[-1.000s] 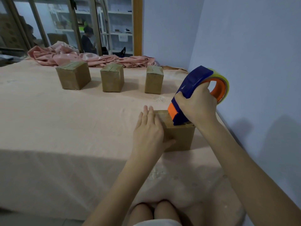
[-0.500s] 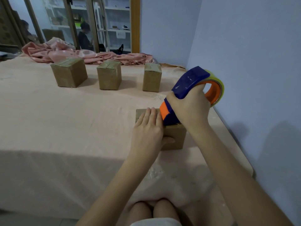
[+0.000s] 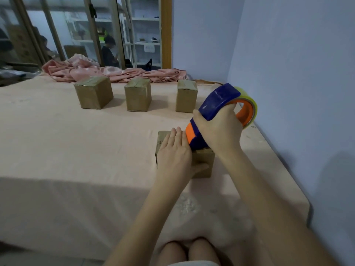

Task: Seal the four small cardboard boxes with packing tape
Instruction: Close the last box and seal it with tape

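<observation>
Three small boxes, the left box [image 3: 93,92], middle box [image 3: 137,96] and right box [image 3: 186,96], stand in a row in the upper middle of the frame, tape seemingly across their tops. The fourth box [image 3: 203,163], centre right, looks mid-seal: the left hand [image 3: 174,153] presses flat on it while the right hand [image 3: 218,129] grips the tape dispenser [image 3: 215,104] against its top.
</observation>
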Tool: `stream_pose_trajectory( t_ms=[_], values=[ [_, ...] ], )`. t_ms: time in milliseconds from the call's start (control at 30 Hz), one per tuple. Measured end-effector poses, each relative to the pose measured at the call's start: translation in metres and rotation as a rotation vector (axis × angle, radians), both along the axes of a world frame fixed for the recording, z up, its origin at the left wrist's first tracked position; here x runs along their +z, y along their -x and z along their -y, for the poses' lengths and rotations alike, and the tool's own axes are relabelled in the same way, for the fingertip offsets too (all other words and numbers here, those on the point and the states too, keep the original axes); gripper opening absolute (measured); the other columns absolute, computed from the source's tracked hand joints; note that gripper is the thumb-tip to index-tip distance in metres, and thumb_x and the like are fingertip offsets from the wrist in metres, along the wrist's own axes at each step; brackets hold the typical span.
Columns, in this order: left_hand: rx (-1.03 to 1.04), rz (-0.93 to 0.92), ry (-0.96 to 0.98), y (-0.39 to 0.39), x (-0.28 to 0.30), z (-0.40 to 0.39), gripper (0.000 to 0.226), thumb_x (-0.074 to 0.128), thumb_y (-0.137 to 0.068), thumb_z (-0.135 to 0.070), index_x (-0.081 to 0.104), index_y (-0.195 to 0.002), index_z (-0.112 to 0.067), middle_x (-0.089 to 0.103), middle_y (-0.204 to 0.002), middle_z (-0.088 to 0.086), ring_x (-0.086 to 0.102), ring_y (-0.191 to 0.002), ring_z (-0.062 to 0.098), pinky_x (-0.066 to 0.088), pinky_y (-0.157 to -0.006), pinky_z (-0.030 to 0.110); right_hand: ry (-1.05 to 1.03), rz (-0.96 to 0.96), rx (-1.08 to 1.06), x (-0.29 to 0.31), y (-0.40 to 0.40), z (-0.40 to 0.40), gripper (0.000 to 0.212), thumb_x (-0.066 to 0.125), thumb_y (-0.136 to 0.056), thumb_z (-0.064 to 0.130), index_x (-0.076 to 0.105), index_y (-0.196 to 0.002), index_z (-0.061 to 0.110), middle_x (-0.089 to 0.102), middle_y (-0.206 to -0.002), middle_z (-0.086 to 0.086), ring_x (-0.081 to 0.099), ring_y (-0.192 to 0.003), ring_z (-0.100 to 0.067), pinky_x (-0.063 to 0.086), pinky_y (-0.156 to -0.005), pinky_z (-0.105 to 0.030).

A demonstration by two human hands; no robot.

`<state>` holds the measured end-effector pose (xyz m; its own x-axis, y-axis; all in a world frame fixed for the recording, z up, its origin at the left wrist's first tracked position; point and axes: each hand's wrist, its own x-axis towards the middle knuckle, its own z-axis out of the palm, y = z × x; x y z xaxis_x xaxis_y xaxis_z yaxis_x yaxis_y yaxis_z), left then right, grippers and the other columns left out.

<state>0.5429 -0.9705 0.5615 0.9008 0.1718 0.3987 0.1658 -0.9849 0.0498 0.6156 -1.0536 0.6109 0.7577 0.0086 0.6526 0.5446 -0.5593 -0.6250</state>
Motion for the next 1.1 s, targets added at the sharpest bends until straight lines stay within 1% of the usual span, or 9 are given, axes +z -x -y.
stream_pose_trajectory(
  t_ms=[100,200,267,400,533,667,833,1033,1100],
  values=[
    [-0.001,0.018,-0.022,-0.001,-0.001,0.001,0.111,0.038,-0.076,-0.079,0.005,-0.149,-0.002,0.009,-0.157,0.015,0.006,-0.145,0.026,0.005,-0.116,0.034,-0.033,-0.057,0.031,0.002,-0.005,0.006,0.057,0.070,-0.078,0.035,0.040,-0.121,0.012,0.045,-0.096,0.011,0.047,-0.078,-0.007,0.040,-0.056,-0.015],
    [-0.010,0.018,-0.034,0.001,-0.001,0.000,0.109,0.036,-0.076,-0.079,0.006,-0.149,-0.004,0.010,-0.157,0.014,0.006,-0.145,0.026,0.006,-0.116,0.034,-0.088,-0.138,0.053,0.005,-0.010,0.011,0.054,0.070,-0.080,0.030,0.039,-0.122,0.014,0.048,-0.098,0.009,0.052,-0.082,-0.011,0.051,-0.064,-0.023],
    [-0.012,0.019,-0.035,0.002,0.000,-0.001,0.108,0.036,-0.076,-0.079,0.006,-0.149,-0.004,0.009,-0.157,0.014,0.005,-0.145,0.025,0.006,-0.116,0.034,-0.115,-0.148,0.050,0.005,-0.009,0.012,0.055,0.070,-0.080,0.030,0.039,-0.123,0.015,0.049,-0.100,0.009,0.053,-0.085,-0.012,0.053,-0.067,-0.025],
    [-0.008,0.039,-0.036,0.004,-0.001,0.001,0.107,0.037,-0.078,-0.077,0.007,-0.149,-0.003,0.009,-0.157,0.014,0.005,-0.145,0.025,0.005,-0.116,0.034,-0.239,-0.143,0.089,0.011,-0.009,0.016,0.049,0.071,-0.077,0.027,0.047,-0.117,0.013,0.060,-0.097,0.005,0.059,-0.082,-0.012,0.048,-0.058,-0.018],
    [-0.012,0.060,-0.018,0.005,-0.003,0.002,0.107,0.041,-0.078,-0.076,0.009,-0.148,-0.002,0.009,-0.157,0.016,0.006,-0.145,0.026,0.005,-0.116,0.034,-0.371,-0.189,0.109,0.009,-0.011,0.022,0.023,0.068,-0.078,0.022,0.054,-0.097,0.020,0.061,-0.077,0.011,0.062,-0.074,-0.010,0.043,-0.055,-0.015],
    [-0.016,0.077,0.002,0.005,-0.004,0.002,0.106,0.044,-0.079,-0.074,0.009,-0.148,-0.001,0.008,-0.157,0.016,0.005,-0.145,0.027,0.005,-0.117,0.034,-0.449,-0.241,0.100,0.007,-0.013,0.026,0.028,0.068,-0.078,0.020,0.054,-0.102,0.017,0.061,-0.080,0.009,0.063,-0.077,-0.011,0.043,-0.054,-0.014],
    [-0.017,0.084,0.012,0.005,-0.006,0.002,0.107,0.044,-0.079,-0.074,0.008,-0.148,-0.001,0.007,-0.157,0.016,0.005,-0.145,0.026,0.004,-0.116,0.034,-0.534,-0.285,0.105,0.003,-0.014,0.027,0.042,0.070,-0.077,0.019,0.054,-0.115,0.010,0.065,-0.094,-0.001,0.063,-0.083,-0.014,0.047,-0.057,-0.018],
    [-0.031,0.100,0.020,0.006,-0.006,0.001,0.106,0.043,-0.078,-0.075,0.006,-0.149,-0.005,0.005,-0.158,0.013,0.003,-0.146,0.024,0.003,-0.116,0.033,-0.752,-0.336,0.081,-0.005,-0.013,0.026,0.036,0.072,-0.073,0.020,0.051,-0.101,0.021,0.061,-0.077,0.013,0.062,-0.068,-0.006,0.046,-0.050,-0.014],
    [-0.036,0.102,0.015,0.005,-0.006,0.000,0.105,0.043,-0.079,-0.074,0.006,-0.149,-0.005,0.005,-0.158,0.013,0.003,-0.146,0.024,0.003,-0.116,0.032,-0.880,-0.398,0.079,-0.008,-0.013,0.025,0.030,0.072,-0.071,0.019,0.054,-0.095,0.020,0.062,-0.073,0.011,0.063,-0.063,-0.005,0.048,-0.051,-0.016]
  ],
)
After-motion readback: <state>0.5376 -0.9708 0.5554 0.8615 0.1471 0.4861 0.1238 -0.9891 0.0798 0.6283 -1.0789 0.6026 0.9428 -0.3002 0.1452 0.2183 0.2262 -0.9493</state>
